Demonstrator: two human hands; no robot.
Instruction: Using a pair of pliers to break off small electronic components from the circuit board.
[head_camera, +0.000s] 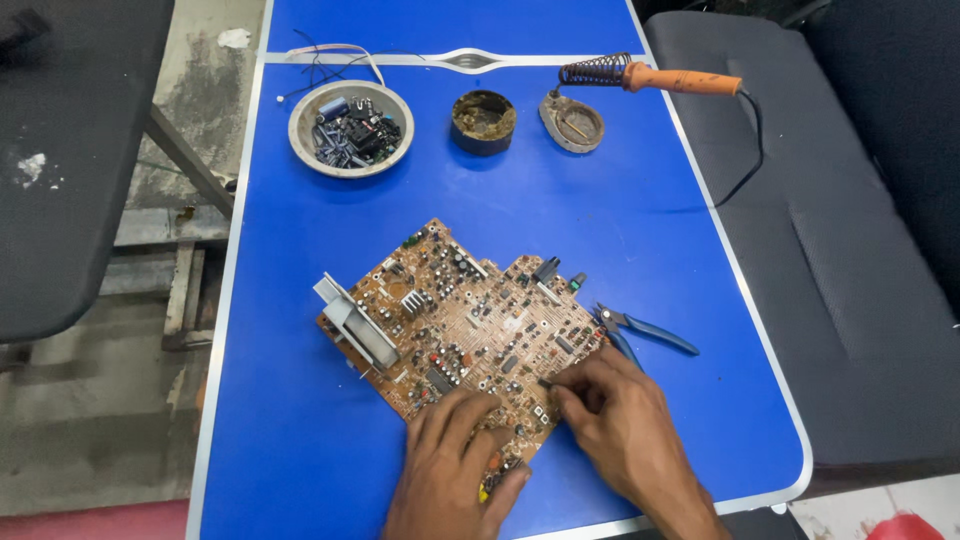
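Note:
A brown circuit board, crowded with small parts and a metal heat sink at its left end, lies flat on the blue table. My left hand rests palm down on the board's near corner, fingers spread, pressing it to the table. My right hand sits at the board's near right edge, its fingertips pinched on a small dark component on the board.
Blue-handled cutters lie just right of the board. At the far side sit a bowl of loose electronic parts, a round dark tin and an orange-handled soldering iron on its coiled stand. Dark chairs flank the table.

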